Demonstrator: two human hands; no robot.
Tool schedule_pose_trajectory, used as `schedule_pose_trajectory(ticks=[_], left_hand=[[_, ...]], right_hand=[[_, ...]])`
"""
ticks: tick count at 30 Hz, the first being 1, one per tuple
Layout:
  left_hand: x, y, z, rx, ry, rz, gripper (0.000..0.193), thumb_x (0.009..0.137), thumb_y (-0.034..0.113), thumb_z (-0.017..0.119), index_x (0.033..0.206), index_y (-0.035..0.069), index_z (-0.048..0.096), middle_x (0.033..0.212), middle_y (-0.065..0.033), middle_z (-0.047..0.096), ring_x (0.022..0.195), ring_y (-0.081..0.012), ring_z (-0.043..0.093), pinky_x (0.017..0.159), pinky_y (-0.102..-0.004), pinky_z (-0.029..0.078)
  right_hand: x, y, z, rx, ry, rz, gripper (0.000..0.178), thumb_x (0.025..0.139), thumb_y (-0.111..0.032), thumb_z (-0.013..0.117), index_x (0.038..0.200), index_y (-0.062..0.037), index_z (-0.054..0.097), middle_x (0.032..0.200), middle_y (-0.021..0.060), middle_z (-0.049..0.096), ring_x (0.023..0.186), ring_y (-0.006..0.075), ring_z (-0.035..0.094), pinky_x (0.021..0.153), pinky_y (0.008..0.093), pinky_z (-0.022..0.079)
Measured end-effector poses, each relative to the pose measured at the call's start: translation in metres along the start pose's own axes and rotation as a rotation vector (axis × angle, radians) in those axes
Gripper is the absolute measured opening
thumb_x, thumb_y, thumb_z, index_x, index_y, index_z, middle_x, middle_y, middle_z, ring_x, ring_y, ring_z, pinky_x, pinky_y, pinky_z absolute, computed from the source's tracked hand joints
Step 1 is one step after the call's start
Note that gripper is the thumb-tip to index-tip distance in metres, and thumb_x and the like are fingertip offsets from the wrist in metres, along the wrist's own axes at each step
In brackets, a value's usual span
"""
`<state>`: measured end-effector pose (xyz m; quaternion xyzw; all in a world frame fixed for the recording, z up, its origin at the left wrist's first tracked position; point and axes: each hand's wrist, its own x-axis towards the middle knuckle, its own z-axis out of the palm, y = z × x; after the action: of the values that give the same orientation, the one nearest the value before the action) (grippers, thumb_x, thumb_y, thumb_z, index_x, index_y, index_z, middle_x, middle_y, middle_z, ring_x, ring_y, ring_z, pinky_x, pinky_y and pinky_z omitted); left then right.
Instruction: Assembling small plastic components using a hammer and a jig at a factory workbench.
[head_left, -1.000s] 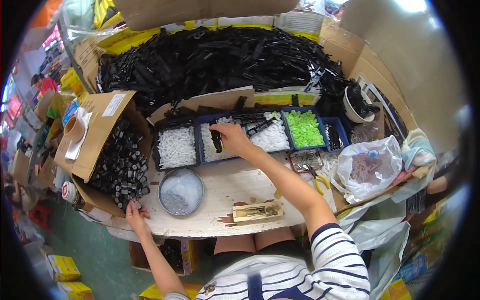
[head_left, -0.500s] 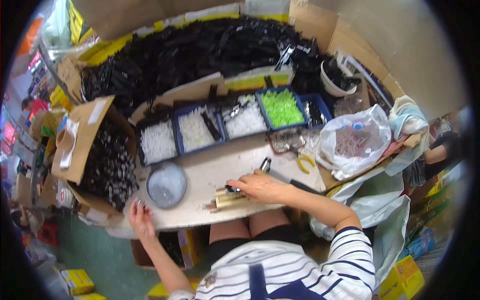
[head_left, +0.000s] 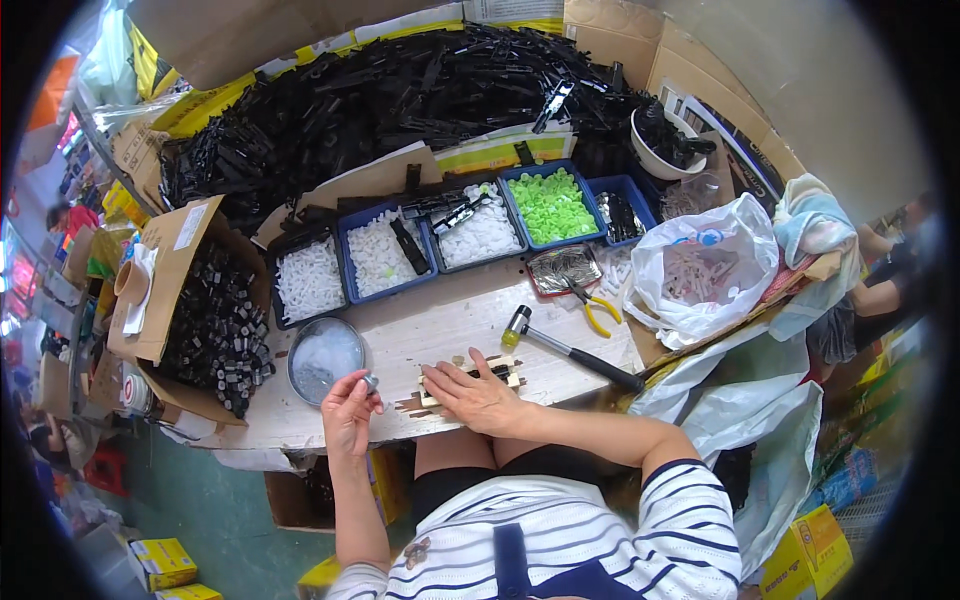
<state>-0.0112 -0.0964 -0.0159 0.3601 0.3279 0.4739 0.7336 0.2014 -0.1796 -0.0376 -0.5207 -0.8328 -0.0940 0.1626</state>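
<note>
My left hand [head_left: 350,418] is raised at the table's front edge, beside the round dish [head_left: 298,375] of whitish stuff. Its thumb and fingertips pinch a small grey piece [head_left: 370,382], whose exact kind I cannot make out. Flat on a pale wooden fixture [head_left: 428,390] lies my right hand [head_left: 485,402], fingers stretched and thumb apart. Under that hand a black part [head_left: 502,372] shows in the fixture, mostly covered. A hammer [head_left: 570,350] with a black handle and a yellowish face rests just right of the fixture.
Trays of white pieces [head_left: 385,255] and green pieces [head_left: 550,208] line the table's back. Yellow-handled pliers [head_left: 598,312] lie by a plastic bag [head_left: 700,275]. At left stands a carton of small black parts [head_left: 215,330]; black parts [head_left: 380,100] heap up behind.
My left hand has moved up and right from beside the carton toward the fixture. The right hand has shifted left and flattened over the fixture, uncovering the hammer.
</note>
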Motion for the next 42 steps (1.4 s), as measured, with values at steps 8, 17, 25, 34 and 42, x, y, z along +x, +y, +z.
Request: schedule_pose_trajectory(ticks=[8, 17, 25, 34, 42], left_hand=[[0.005, -0.003, 0.024, 0.616, -0.056, 0.039, 0.013, 0.077, 0.003, 0.064, 0.089, -0.003, 0.062, 0.071, -0.0034, 0.057, 0.056, -0.0084, 0.051, 0.048, -0.0216, 0.042], [0.019, -0.033, 0.051, 0.944, -0.113, 0.088, 0.014, 0.073, 0.006, 0.069, 0.081, -0.003, 0.064, 0.075, -0.0032, 0.052, 0.059, -0.0092, 0.054, 0.042, -0.022, 0.044], [0.026, -0.043, 0.046, 0.898, -0.078, -0.022, 0.011, 0.069, 0.005, 0.071, 0.077, 0.0, 0.065, 0.072, -0.0053, 0.056, 0.054, -0.0108, 0.049, 0.049, -0.0254, 0.038], [0.032, -0.038, 0.039, 0.5, -0.06, -0.346, 0.011, 0.071, 0.004, 0.071, 0.077, 0.0, 0.062, 0.06, -0.0018, 0.056, 0.042, -0.004, 0.038, 0.038, -0.0188, 0.025], [0.032, -0.033, 0.04, 0.49, -0.093, -0.352, 0.01, 0.069, 0.005, 0.072, 0.074, 0.0, 0.065, 0.064, -0.0013, 0.055, 0.05, -0.0063, 0.045, 0.043, -0.0199, 0.033]], right_hand=[[-0.004, 0.024, -0.002, 1.181, 0.326, 0.578, 0.028, 0.091, -0.022, 0.048, 0.105, -0.0008, 0.059, 0.103, 0.0103, 0.061, 0.094, 0.0204, 0.056, 0.086, 0.0289, 0.041], [-0.001, 0.029, -0.002, 1.398, 0.299, 0.616, 0.035, 0.096, -0.028, 0.041, 0.096, 0.0025, 0.059, 0.099, 0.0082, 0.06, 0.093, 0.0136, 0.054, 0.087, 0.0267, 0.041], [-0.006, 0.023, -0.002, 1.345, 0.306, 0.595, 0.031, 0.095, -0.025, 0.043, 0.096, 0.002, 0.059, 0.094, 0.0067, 0.06, 0.088, 0.0126, 0.054, 0.083, 0.0254, 0.041], [-0.001, 0.027, 0.002, 1.255, 0.289, 0.577, 0.029, 0.094, -0.023, 0.045, 0.092, 0.0012, 0.061, 0.09, 0.0053, 0.06, 0.085, 0.0121, 0.054, 0.08, 0.0249, 0.042], [0.001, 0.028, 0.006, 1.196, 0.267, 0.578, 0.028, 0.094, -0.022, 0.046, 0.091, 0.0005, 0.061, 0.088, 0.0044, 0.06, 0.082, 0.0113, 0.054, 0.077, 0.0238, 0.043]])
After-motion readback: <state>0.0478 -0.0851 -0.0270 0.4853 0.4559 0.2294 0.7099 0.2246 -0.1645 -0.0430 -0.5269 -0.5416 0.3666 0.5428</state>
